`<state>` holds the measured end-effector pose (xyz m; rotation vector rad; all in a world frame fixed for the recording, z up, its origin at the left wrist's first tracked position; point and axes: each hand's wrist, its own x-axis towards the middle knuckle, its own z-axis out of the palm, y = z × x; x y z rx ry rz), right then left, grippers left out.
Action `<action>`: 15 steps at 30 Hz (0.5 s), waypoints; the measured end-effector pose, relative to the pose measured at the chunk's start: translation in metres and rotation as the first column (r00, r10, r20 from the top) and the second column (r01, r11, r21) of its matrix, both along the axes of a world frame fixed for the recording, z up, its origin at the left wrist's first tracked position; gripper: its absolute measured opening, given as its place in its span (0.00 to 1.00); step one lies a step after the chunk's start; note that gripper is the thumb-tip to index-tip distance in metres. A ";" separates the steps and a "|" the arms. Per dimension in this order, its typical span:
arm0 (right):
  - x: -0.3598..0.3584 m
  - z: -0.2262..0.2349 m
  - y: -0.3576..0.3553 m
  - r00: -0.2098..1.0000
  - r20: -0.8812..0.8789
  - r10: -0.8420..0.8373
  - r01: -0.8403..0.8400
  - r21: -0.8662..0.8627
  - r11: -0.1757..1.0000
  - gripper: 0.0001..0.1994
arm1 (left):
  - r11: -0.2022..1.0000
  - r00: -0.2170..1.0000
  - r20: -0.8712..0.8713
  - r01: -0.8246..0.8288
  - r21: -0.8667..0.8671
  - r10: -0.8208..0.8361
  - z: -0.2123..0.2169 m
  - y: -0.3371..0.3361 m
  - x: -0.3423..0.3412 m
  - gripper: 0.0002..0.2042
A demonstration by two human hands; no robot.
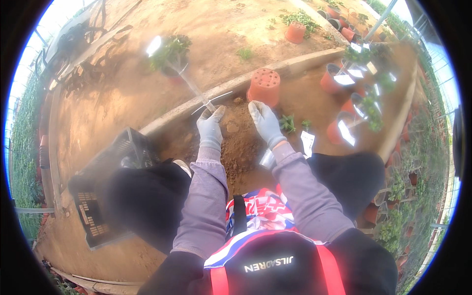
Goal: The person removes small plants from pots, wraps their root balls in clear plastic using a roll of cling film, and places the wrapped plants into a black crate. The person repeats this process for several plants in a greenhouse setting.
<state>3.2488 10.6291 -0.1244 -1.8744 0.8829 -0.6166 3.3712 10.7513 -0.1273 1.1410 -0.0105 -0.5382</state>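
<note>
- Left hand and right hand, both gloved, rest flat with fingers together on the soil mound at frame centre.
- An upturned orange pot stands just above the right fingers.

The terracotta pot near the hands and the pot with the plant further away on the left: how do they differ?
The terracotta pot beyond the right hand lies upside down, its holed base up; the pot with the plant stands upright. The first shows no plant, while the second carries green leaves and a white tag. The first sits close to the mound of soil; the second sits beyond the concrete edging. Both rest on bare earth.
</note>
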 end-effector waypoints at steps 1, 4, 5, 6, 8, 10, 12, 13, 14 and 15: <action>-0.001 0.005 0.006 0.997 0.001 0.083 -0.082 -0.131 0.988 0.23 | 0.999 1.000 0.017 -0.003 0.049 0.002 -0.001 0.000 0.000 0.10; 0.002 0.019 0.034 0.983 -0.074 0.165 -0.176 -0.609 0.773 0.18 | 0.992 1.000 -0.029 -0.004 0.126 0.007 -0.004 -0.003 -0.005 0.09; 0.004 0.021 0.041 0.987 -0.118 0.107 -0.155 -0.559 0.814 0.17 | 0.995 1.000 -0.023 -0.008 0.097 0.010 -0.006 -0.004 -0.009 0.09; 0.006 0.020 0.044 0.986 -0.146 0.084 -0.150 -0.527 0.837 0.17 | 1.000 0.985 -0.170 -0.002 0.012 0.004 -0.007 -0.005 -0.011 0.08; 0.014 0.012 0.042 0.991 -0.125 0.053 -0.112 -0.530 0.840 0.17 | 0.999 0.996 -0.082 0.020 0.048 -0.016 -0.010 -0.006 -0.016 0.09; 0.022 -0.002 0.027 0.984 -0.132 0.118 -0.139 -0.158 0.978 0.19 | 0.994 0.988 -0.132 0.089 0.062 -0.080 -0.013 -0.005 -0.016 0.09; 0.024 -0.020 0.001 0.974 0.017 0.224 -0.224 0.172 0.959 0.24 | 0.981 0.976 -0.122 0.169 -0.097 -0.180 -0.015 0.001 -0.010 0.10; 0.022 -0.027 -0.016 0.966 0.009 0.258 -0.241 0.395 0.886 0.28 | 0.973 0.961 -0.176 0.191 -0.128 -0.212 -0.016 0.004 -0.005 0.10; 0.018 -0.035 -0.027 0.971 -0.113 0.210 -0.151 0.391 0.908 0.28 | 0.975 0.978 -0.019 0.207 -0.076 -0.209 -0.016 0.009 -0.002 0.10; 0.012 -0.042 -0.038 0.963 -0.209 0.169 -0.084 0.362 0.928 0.29 | 0.974 0.976 -0.014 0.217 -0.068 -0.219 -0.017 0.012 0.003 0.10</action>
